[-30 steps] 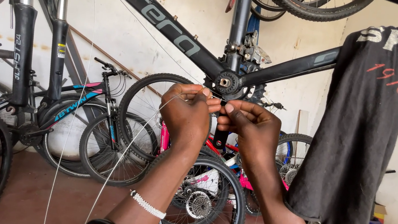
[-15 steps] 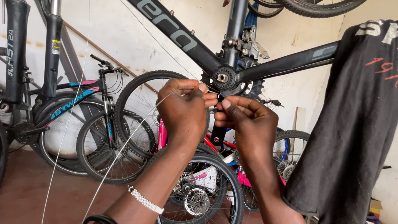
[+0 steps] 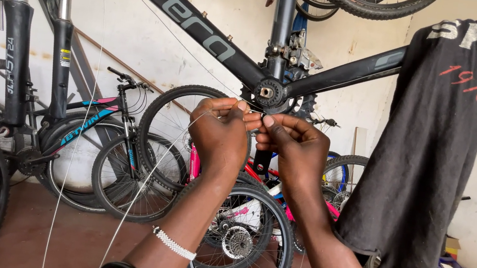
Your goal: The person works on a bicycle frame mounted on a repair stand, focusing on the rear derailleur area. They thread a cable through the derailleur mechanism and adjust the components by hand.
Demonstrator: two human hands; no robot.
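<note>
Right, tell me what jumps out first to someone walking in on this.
Dead centre, the left hand and right hand meet fingertip to fingertip, pinching a thin cable just below the bottom bracket of a black bike frame hung overhead. At right a dark T-shirt drapes over the frame; behind, parked bicycles line the wall.

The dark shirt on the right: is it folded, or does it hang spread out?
It hangs spread out. The dark shirt is draped over the black bicycle frame and falls full length, its printed side open to view.
</note>
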